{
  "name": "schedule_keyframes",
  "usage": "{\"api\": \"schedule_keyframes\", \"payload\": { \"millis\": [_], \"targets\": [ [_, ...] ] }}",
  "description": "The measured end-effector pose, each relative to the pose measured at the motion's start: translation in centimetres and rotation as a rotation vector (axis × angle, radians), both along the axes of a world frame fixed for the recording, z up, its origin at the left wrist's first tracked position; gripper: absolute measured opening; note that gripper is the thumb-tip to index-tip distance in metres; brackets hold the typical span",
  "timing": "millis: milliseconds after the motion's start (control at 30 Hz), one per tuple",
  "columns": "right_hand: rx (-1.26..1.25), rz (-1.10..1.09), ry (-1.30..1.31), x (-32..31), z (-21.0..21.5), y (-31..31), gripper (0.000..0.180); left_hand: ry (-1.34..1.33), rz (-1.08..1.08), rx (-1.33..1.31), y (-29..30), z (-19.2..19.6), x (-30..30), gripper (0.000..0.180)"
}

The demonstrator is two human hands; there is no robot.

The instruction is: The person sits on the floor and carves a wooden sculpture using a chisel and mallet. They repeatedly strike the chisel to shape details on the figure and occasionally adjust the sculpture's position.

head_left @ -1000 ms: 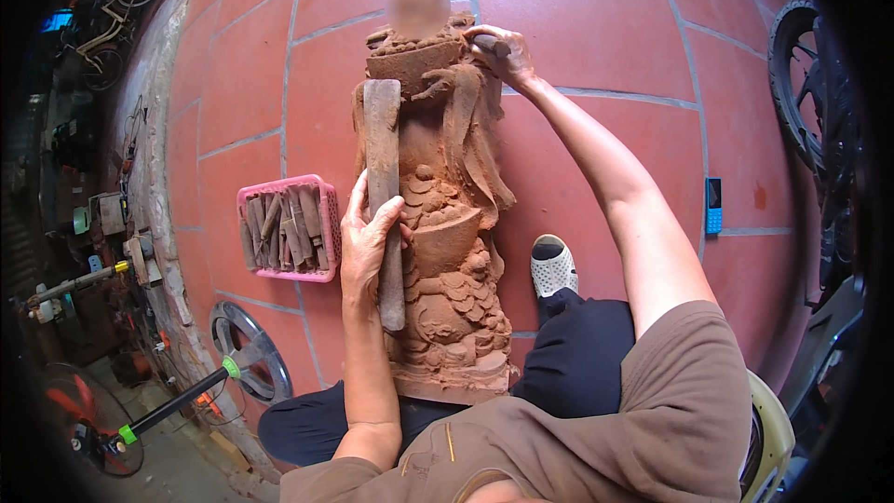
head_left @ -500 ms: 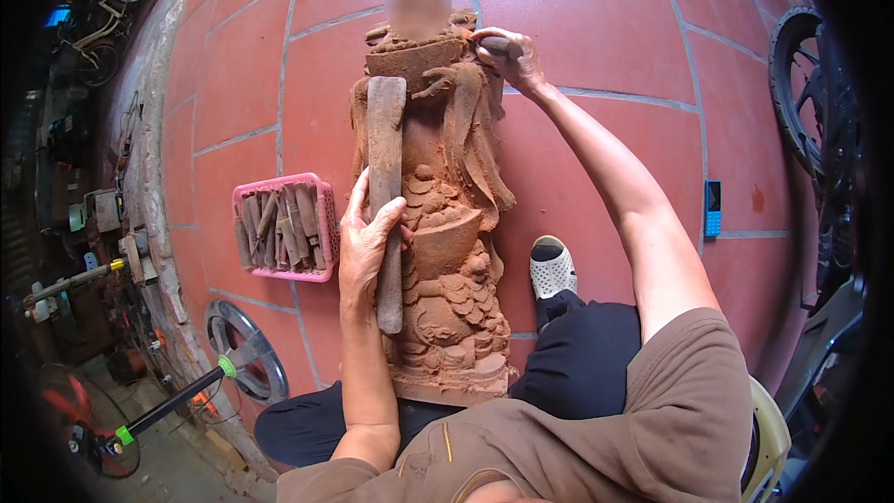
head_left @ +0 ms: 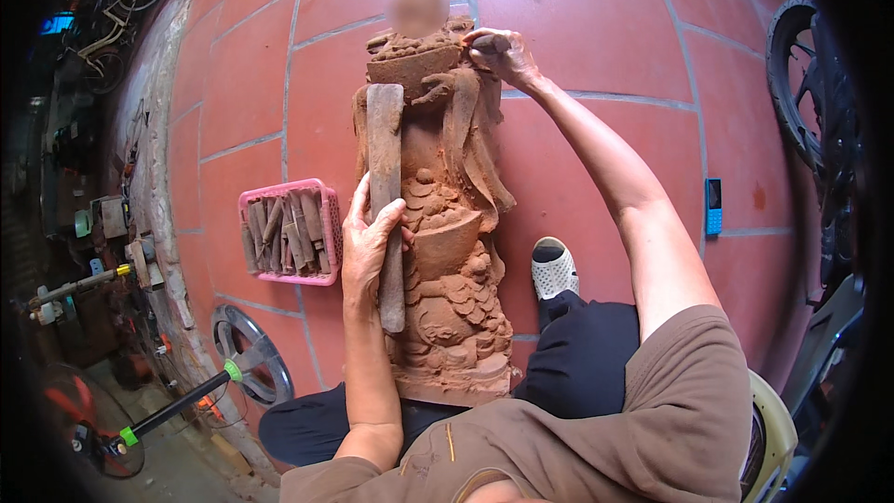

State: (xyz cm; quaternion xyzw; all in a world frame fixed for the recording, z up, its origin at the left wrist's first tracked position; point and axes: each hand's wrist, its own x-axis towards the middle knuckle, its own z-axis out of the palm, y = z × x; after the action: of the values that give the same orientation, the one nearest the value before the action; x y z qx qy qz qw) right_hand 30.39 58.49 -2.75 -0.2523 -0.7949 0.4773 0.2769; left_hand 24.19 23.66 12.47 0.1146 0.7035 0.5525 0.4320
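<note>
A reddish-brown wooden carved statue [head_left: 445, 233] lies lengthwise in front of me, its base near my lap and its blurred top end away from me. My left hand [head_left: 374, 228] is closed round a long, flat wooden mallet [head_left: 386, 144], which lies along the left side of the statue. At the statue's upper right, my right hand [head_left: 508, 58] grips a chisel [head_left: 490, 43] by its dark stubby handle. The chisel's tip meets the carving near its shoulder; the blade is mostly hidden by my fingers.
Left of the statue, a pink plastic basket [head_left: 337, 233] holds several wooden-handled tools. A wheel-like disc [head_left: 253, 354] on a black bar stands at lower left. A blue phone [head_left: 713, 207] lies on the red tiles at right, with a black tyre [head_left: 792, 84] beyond. My shoe [head_left: 555, 270] is beside the statue.
The view has shifted slightly. My right hand with the chisel is a touch further left, still against the carving's upper right; the mallet stays in my left hand.
</note>
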Motion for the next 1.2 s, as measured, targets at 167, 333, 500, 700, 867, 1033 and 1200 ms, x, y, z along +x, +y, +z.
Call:
{"api": "schedule_keyframes", "payload": {
  "millis": [167,333,500,700,867,1033,1200],
  "targets": [
    [0.043,-0.075,0.117,-1.7,-1.5,2.0,0.02,-0.02,0.018,0.006,0.1,-0.1,0.1,0.071],
    [-0.159,-0.074,0.031,-1.6,-1.1,3.6,0.023,-0.041,0.025,0.043,-0.2,-0.3,0.3,0.072],
    [-0.797,-0.271,0.443,-1.0,1.4,1.8,0.025,-0.043,0.036,0.051,-0.5,-0.4,-0.1,0.073],
    [-1.179,-0.311,0.535,-1.0,-1.3,0.5,0.02,-0.034,0.023,0.062,-0.4,-0.6,0.1,0.074],
    [-1.218,-0.374,0.45,-0.1,-3.6,0.2,0.019,-0.015,0.026,0.05,-0.4,-0.6,0.0,0.074],
    [-1.232,-0.359,0.667,-1.3,-0.4,-0.5,0.024,-0.009,0.028,0.034,-0.8,-0.7,-0.1,0.073],
    [-1.2,-0.422,0.434,0.4,-3.2,0.4,0.025,-0.039,0.021,0.067,-0.3,-0.6,0.1,0.072]
  ]
}}
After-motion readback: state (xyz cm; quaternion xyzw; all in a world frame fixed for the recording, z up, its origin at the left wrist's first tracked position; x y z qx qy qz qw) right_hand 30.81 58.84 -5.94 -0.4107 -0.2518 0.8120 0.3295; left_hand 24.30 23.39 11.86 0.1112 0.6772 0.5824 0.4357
